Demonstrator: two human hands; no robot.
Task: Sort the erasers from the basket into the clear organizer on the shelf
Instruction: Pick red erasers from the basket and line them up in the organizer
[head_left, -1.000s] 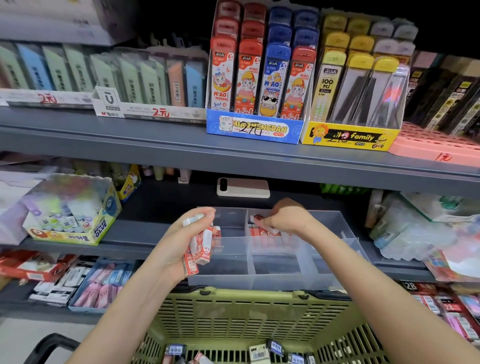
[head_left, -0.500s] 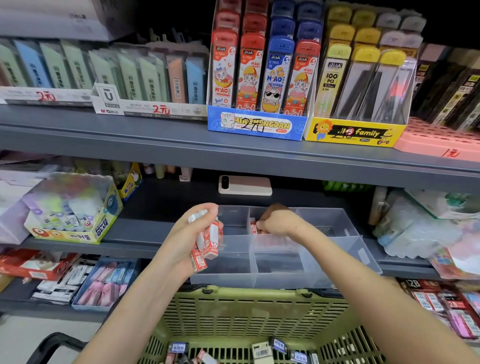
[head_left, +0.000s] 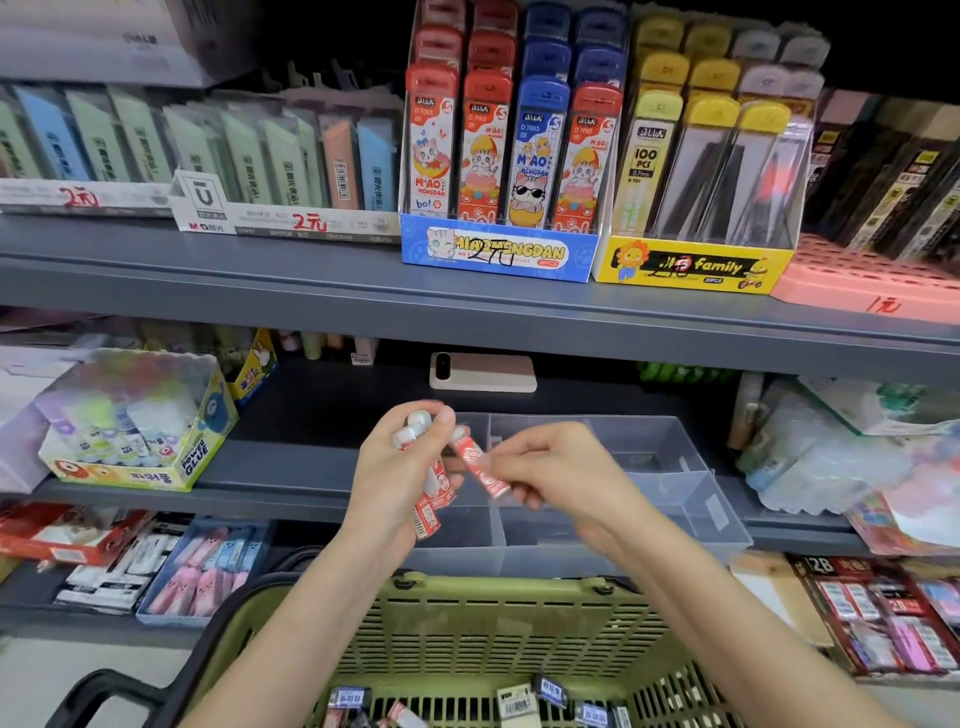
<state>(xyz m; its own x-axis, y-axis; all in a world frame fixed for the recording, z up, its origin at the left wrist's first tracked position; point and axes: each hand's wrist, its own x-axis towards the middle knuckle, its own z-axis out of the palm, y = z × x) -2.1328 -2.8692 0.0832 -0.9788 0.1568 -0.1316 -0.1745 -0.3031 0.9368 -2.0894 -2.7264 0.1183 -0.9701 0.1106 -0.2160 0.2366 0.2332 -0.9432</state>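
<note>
My left hand (head_left: 400, 478) grips a bunch of several red-sleeved white erasers (head_left: 434, 499) in front of the clear organizer (head_left: 680, 499) on the lower shelf. My right hand (head_left: 556, 473) pinches one red eraser (head_left: 480, 465) at its lower end, right beside the bunch. Both hands hover over the organizer's left compartments. The green basket (head_left: 483, 618) sits below my arms, with several black-sleeved and red-sleeved erasers (head_left: 519, 701) on its bottom.
A phone (head_left: 483, 371) lies at the back of the shelf behind the organizer. A glue box (head_left: 135, 421) stands to the left, plastic packs (head_left: 810, 457) to the right. The upper shelf (head_left: 363, 301) overhangs with pencil-lead displays.
My right hand has come out of the organizer's back compartment and moved left to the bunch, where it now pinches one red eraser. My left hand has risen slightly.
</note>
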